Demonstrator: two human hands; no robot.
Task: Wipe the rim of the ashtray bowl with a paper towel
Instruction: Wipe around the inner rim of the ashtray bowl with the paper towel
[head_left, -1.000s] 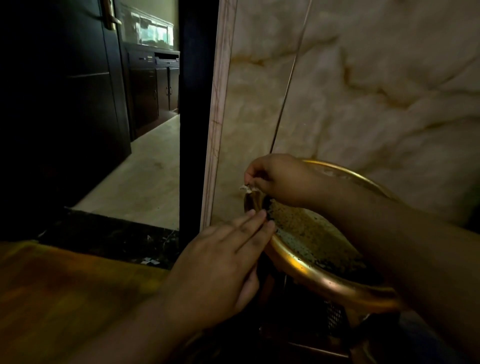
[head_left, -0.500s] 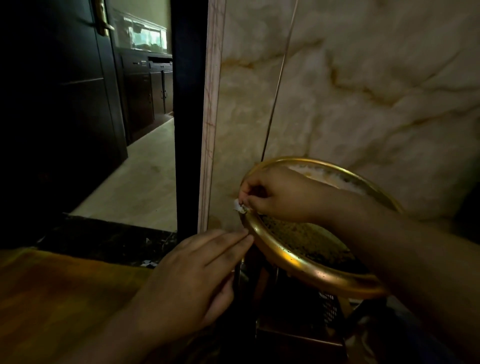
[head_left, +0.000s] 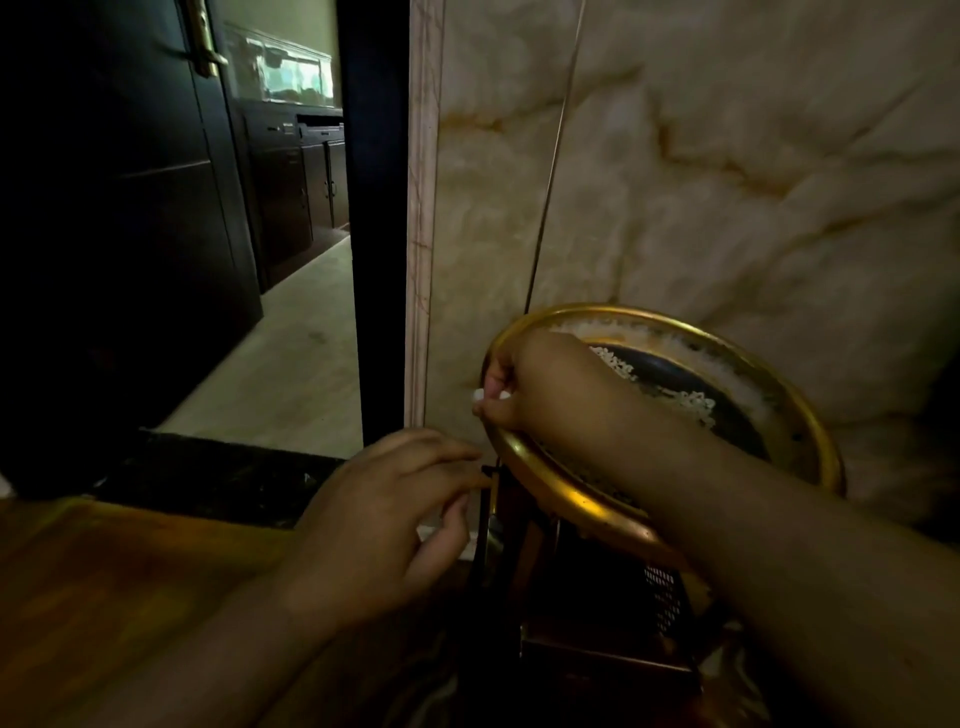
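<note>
The right hand, pinching the paper towel, has slid nearer along the ashtray bowl's left rim (wiping underway); the left hand, loosely curled, empty, steadies below.

In view are 2 hands: 1 left hand and 1 right hand. There is 1 gold ashtray bowl, 1 scrap of paper towel and 1 stand. Beyond are 1 dark door with 1 brass handle, and 1 marble wall.

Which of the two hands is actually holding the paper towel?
The right hand, pinching the white paper towel against the bowl's gold rim; the left hand holds nothing visible.
</note>
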